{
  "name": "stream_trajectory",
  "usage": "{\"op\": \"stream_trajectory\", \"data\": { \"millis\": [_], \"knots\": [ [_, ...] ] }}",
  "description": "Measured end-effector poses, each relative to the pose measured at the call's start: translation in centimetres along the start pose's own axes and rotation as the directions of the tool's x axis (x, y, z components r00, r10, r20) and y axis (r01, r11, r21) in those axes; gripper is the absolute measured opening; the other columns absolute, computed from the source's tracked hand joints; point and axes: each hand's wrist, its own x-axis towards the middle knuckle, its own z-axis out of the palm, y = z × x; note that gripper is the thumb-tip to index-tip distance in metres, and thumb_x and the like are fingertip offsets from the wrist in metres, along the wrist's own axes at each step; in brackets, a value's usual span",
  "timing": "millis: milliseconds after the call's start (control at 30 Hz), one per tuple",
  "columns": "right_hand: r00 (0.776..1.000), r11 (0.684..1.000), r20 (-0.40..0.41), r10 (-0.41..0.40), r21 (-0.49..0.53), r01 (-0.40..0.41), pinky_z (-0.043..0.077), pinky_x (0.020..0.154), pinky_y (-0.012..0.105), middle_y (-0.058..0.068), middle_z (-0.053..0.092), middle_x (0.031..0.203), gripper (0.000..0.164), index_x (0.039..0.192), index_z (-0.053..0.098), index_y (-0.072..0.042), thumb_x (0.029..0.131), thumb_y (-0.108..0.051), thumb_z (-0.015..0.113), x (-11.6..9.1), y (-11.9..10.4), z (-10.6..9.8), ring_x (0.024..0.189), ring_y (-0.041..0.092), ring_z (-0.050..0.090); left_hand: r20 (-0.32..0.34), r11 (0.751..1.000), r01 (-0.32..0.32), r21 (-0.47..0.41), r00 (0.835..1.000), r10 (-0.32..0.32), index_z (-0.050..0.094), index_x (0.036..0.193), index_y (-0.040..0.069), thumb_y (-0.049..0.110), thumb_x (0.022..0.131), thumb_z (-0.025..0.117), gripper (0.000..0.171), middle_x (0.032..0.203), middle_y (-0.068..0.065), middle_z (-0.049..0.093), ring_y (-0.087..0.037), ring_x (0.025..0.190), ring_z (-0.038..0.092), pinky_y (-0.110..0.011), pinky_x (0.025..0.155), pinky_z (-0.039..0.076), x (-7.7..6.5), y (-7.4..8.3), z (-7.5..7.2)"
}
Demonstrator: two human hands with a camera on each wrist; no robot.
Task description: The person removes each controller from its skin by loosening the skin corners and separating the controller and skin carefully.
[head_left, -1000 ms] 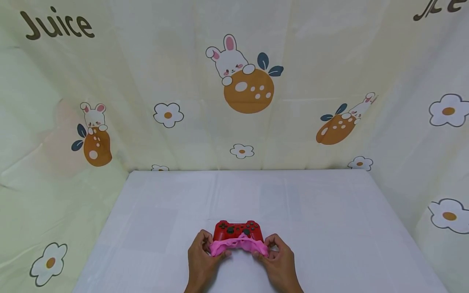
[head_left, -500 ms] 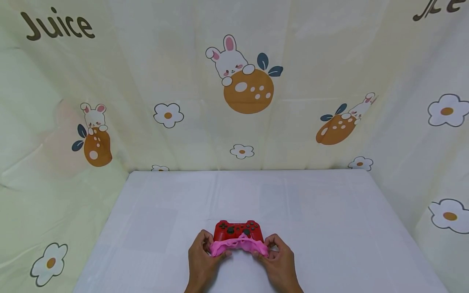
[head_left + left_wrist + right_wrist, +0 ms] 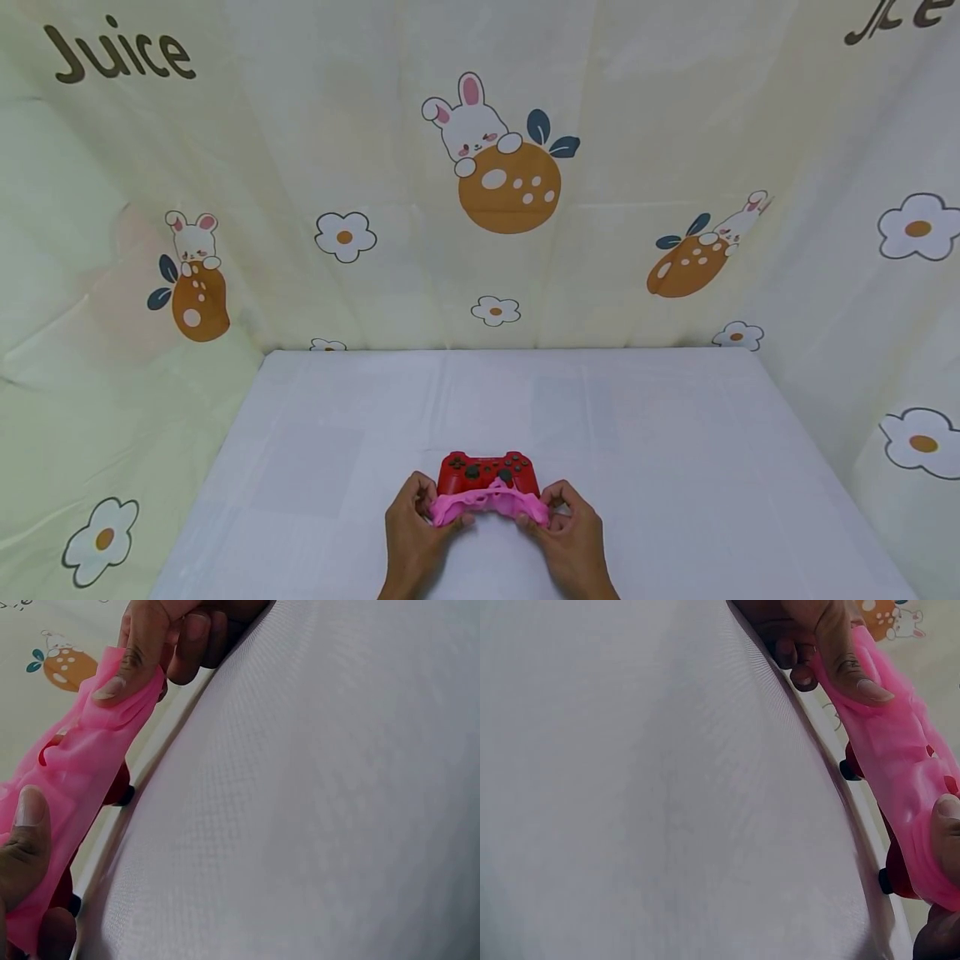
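A red game controller with dark sticks and buttons lies at the front middle of the table. Across its near side stretches a soft pink silicone controller cover, over the grips, while the upper face stays bare. My left hand pinches the cover's left end, thumb on the near side and fingers curled behind. At the right end my right hand grips it the same way. In the left wrist view, both thumbs press on the pink cover, and red shows through a hole in it.
A white cloth covers the table. Around its back and sides hangs a pale curtain printed with rabbits, oranges and flowers.
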Motion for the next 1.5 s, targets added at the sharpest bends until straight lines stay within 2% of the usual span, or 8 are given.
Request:
{"op": "stream_trajectory", "data": {
  "millis": [233, 467, 600, 833, 933, 1100, 1300, 1500],
  "knots": [
    [1.000, 1.000, -0.008, 0.022, -0.009, -0.022, 0.029, 0.046, 0.020, 0.007, 0.061, 0.093, 0.045, 0.100, 0.062, -0.013, 0.076, -0.028, 0.096, -0.16, -0.37, 0.06, 0.052, 0.005, 0.036, -0.012, 0.999, 0.000, -0.040, 1.000, 0.000, 0.053, 0.087, 0.018, 0.038, 0.058, 0.105, 0.063, 0.073, 0.006, 0.046, -0.001, 0.063, 0.041, -0.016, 0.057, 0.034, -0.05, 0.08, -0.05],
    [0.999, 0.999, -0.030, 0.021, -0.044, -0.022, 0.029, 0.047, 0.020, 0.005, 0.062, 0.090, 0.045, 0.099, 0.064, -0.014, 0.074, -0.032, 0.097, -0.17, -0.65, 0.08, 0.054, 0.006, 0.036, -0.011, 0.994, 0.042, -0.102, 0.999, -0.043, 0.056, 0.088, 0.019, 0.036, 0.058, 0.104, 0.059, 0.074, 0.005, 0.050, -0.004, 0.062, 0.046, -0.015, 0.058, 0.036, -0.04, 0.25, -0.15],
    [0.998, 0.997, -0.053, 0.017, -0.068, -0.021, 0.030, 0.049, 0.020, 0.004, 0.061, 0.088, 0.043, 0.097, 0.065, -0.014, 0.074, -0.029, 0.098, -0.11, -0.72, 0.21, 0.056, 0.006, 0.038, -0.026, 0.995, 0.038, -0.093, 0.999, -0.041, 0.056, 0.088, 0.020, 0.037, 0.060, 0.103, 0.058, 0.074, 0.004, 0.051, -0.005, 0.062, 0.046, -0.016, 0.057, 0.036, -0.06, 0.27, -0.13],
    [0.998, 0.999, -0.069, -0.007, -0.053, 0.004, 0.030, 0.047, 0.020, 0.003, 0.059, 0.080, 0.036, 0.094, 0.067, -0.014, 0.076, -0.021, 0.098, -0.25, -0.65, 0.30, 0.052, 0.006, 0.040, -0.051, 0.997, 0.035, -0.075, 0.998, -0.039, 0.057, 0.088, 0.019, 0.038, 0.060, 0.103, 0.058, 0.074, 0.005, 0.053, -0.003, 0.060, 0.046, -0.016, 0.055, 0.038, -0.11, 0.19, -0.03],
    [0.997, 0.998, -0.072, -0.006, -0.057, 0.002, 0.031, 0.047, 0.020, 0.002, 0.059, 0.079, 0.035, 0.094, 0.067, -0.014, 0.077, -0.022, 0.097, -0.29, -0.68, 0.33, 0.052, 0.005, 0.040, -0.045, 0.996, 0.055, -0.076, 0.997, -0.059, 0.059, 0.089, 0.020, 0.035, 0.061, 0.104, 0.054, 0.075, 0.005, 0.057, -0.003, 0.060, 0.049, -0.017, 0.057, 0.042, -0.10, 0.18, -0.01],
    [0.998, 0.999, -0.051, 0.023, -0.036, -0.025, 0.034, 0.047, 0.021, 0.003, 0.061, 0.080, 0.034, 0.096, 0.069, -0.014, 0.078, -0.023, 0.096, -0.30, -0.72, 0.45, 0.054, 0.008, 0.042, -0.026, 0.994, 0.090, -0.068, 0.995, -0.092, 0.064, 0.089, 0.022, 0.027, 0.070, 0.101, 0.042, 0.077, 0.006, 0.063, -0.005, 0.062, 0.056, -0.019, 0.060, 0.049, -0.08, 0.45, 0.03],
    [0.998, 0.998, -0.040, 0.041, -0.054, -0.043, 0.034, 0.048, 0.022, 0.003, 0.063, 0.085, 0.037, 0.099, 0.069, -0.015, 0.078, -0.028, 0.096, -0.25, -0.75, 0.47, 0.055, 0.008, 0.042, -0.010, 0.993, 0.111, -0.045, 0.994, -0.112, 0.068, 0.088, 0.021, 0.018, 0.076, 0.098, 0.032, 0.077, 0.007, 0.066, -0.006, 0.064, 0.058, -0.019, 0.061, 0.050, -0.04, 0.76, 0.13],
    [0.998, 0.997, -0.022, 0.055, -0.052, -0.056, 0.035, 0.048, 0.021, 0.003, 0.066, 0.088, 0.036, 0.101, 0.070, -0.015, 0.078, -0.026, 0.096, -0.08, -0.64, 0.37, 0.056, 0.009, 0.043, 0.028, 0.990, 0.128, -0.058, 0.992, -0.127, 0.069, 0.089, 0.023, 0.021, 0.076, 0.098, 0.032, 0.078, 0.007, 0.068, -0.008, 0.067, 0.062, -0.021, 0.064, 0.053, -0.10, 0.77, -0.03]
  ]
}}
